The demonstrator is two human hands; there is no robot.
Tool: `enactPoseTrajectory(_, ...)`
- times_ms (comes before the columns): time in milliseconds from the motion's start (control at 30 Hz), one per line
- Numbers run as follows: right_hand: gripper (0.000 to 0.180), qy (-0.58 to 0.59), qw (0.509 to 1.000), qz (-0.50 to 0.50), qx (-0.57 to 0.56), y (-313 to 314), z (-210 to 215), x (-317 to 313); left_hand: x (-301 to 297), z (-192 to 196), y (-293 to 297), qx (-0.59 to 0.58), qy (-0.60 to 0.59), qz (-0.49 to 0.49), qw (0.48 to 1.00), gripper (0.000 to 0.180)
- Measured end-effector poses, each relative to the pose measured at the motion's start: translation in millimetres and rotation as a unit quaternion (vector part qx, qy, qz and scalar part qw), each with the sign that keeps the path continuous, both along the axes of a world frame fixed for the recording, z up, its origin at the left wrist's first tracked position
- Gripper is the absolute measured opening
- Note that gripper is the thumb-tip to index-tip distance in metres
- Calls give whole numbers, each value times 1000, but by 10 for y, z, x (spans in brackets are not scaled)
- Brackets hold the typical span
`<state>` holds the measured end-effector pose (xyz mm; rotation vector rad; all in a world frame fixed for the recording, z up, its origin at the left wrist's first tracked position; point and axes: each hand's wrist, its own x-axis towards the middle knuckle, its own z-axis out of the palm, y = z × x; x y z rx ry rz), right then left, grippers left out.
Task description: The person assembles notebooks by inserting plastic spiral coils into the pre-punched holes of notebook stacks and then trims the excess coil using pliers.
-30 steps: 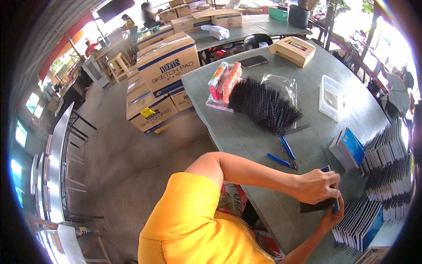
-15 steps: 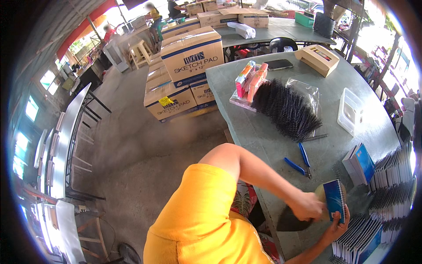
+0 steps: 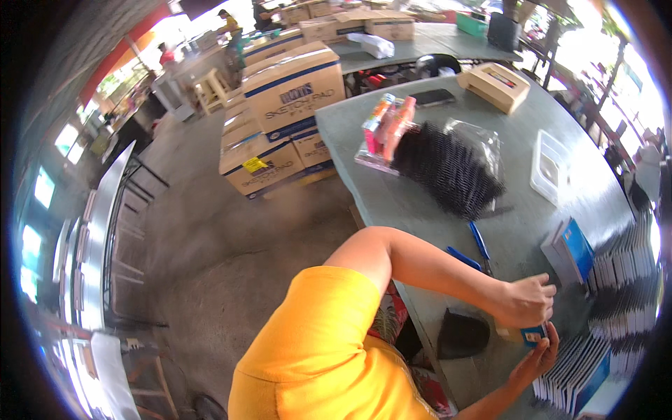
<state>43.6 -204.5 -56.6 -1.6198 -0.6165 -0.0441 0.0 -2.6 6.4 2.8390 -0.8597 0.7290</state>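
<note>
My right hand [image 3: 540, 355] grips a small blue spiral notebook [image 3: 533, 336] by its lower end, low over the table. Just above it, my left hand [image 3: 526, 301] is closed, fingers curled, and covers most of the notebook; what its fingertips hold is hidden. Left of the hands lies a dark, block-like piece [image 3: 462, 334]. Blue-handled pliers [image 3: 479, 240] rest farther up, partly behind my left forearm. Beside my right hand stands a row of spiral notebooks [image 3: 574, 371].
A heap of black plastic coils [image 3: 451, 171] lies on the grey table [image 3: 420, 217], near colourful boxes [image 3: 387, 126], a phone [image 3: 432, 97], an open carton [image 3: 495, 85] and a clear plastic case [image 3: 549, 168]. More notebooks [image 3: 626, 269] line the right side. Cardboard boxes [image 3: 294, 98] are stacked beyond.
My left hand has moved up and right from the notebook's lower left side to over its top, now hiding most of it. My right hand keeps its hold. The view has shifted slightly.
</note>
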Motion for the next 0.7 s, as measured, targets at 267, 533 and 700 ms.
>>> enactPoseTrajectory(267, 24, 48, 988, 15, 144, 412, 24, -164, 45, -31, 272, -61, 52, 31, 996, 18)
enactPoseTrajectory(533, 24, 65, 983, 14, 172, 210, -43, -117, 189, 18, 22, -111, 112, -14, 987, 24)
enactPoseTrajectory(700, 13, 90, 995, -24, 47, 163, -171, -86, 233, 108, -40, -127, 147, -17, 981, 26)
